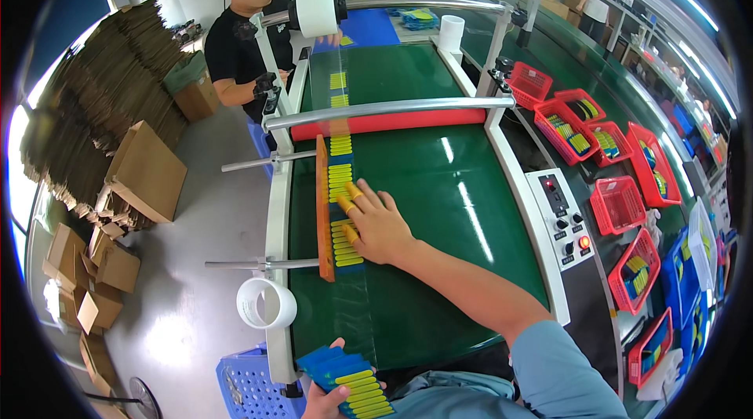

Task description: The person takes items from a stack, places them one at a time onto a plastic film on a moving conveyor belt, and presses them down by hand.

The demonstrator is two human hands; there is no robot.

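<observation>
My left hand (324,402), low in the view, is closed around a fanned stack of blue and yellow packets (357,388). My right hand (384,228) reaches over the green conveyor belt (423,286) with its fingers spread; yellow covers sit on several fingertips. Those fingertips touch a row of blue and yellow packets (340,176), laid close together along an orange guide bar (323,207). A clear film strip (345,301) runs under or along this row; exactly how they overlap I cannot tell.
A red roller (400,127) and metal bars cross the belt, with a white roll (316,9) above. Right stand a control box (561,219) and red baskets (620,206), some holding packets. A person in black (235,50) stands at the far left, near cardboard boxes (145,172).
</observation>
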